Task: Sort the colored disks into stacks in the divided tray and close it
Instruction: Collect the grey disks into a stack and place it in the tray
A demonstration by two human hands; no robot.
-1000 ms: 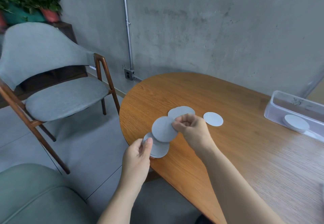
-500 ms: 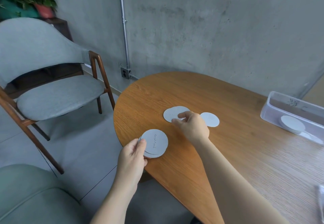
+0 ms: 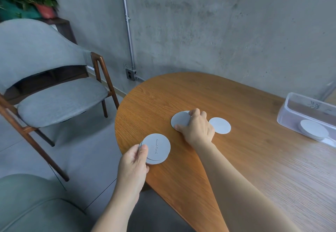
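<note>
We have a small pile of pale disks (image 3: pixel 156 149) in our left hand (image 3: pixel 133 166); the thumb presses on top and the fingers curl under, so the pile sits over the near edge of the counter (image 3: pixel 254 168); our right hand (image 3: pixel 197 129) lies flat on two more disks (image 3: pixel 180 119) that overlap on the wood, fingers spread, thumb at the near rim, not yet closed on them; one lone disk (image 3: pixel 219 125) rests just beside that hand; the clear tray (image 3: pixel 291 108) sits well apart at the far right with a stack (image 3: pixel 313 129) already inside (its lid is not in view); to do this step well, we think we should slide the top disk toward us until a rim lifts, pinch it, and keep the left pile level so nothing slips off.
</note>
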